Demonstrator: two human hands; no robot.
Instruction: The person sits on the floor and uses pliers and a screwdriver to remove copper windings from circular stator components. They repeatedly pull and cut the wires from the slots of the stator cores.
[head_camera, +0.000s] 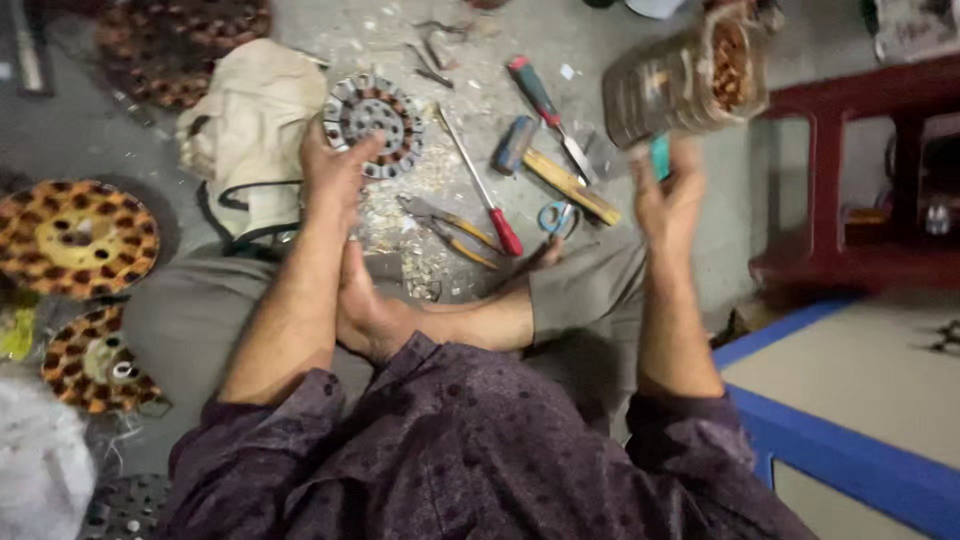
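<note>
My left hand (335, 168) reaches forward to the floor and grips the left rim of a bare grey stator core (375, 118) with slotted teeth. My right hand (668, 198) is raised at the right and holds up a round wound stator (688, 78) with copper coils, which is blurred by motion. A small teal piece (660, 155) shows between its fingers. My bare foot (372, 318) lies crossed in front of me.
On the floor lie a red-handled screwdriver (488, 195), a hammer (552, 168), a second screwdriver (542, 103), blue scissors (555, 215) and pliers (450, 226). Wound stators (75, 236) and a cloth bag (250, 120) lie at the left, red wooden furniture (860, 180) and a blue-edged board (850, 455) at the right.
</note>
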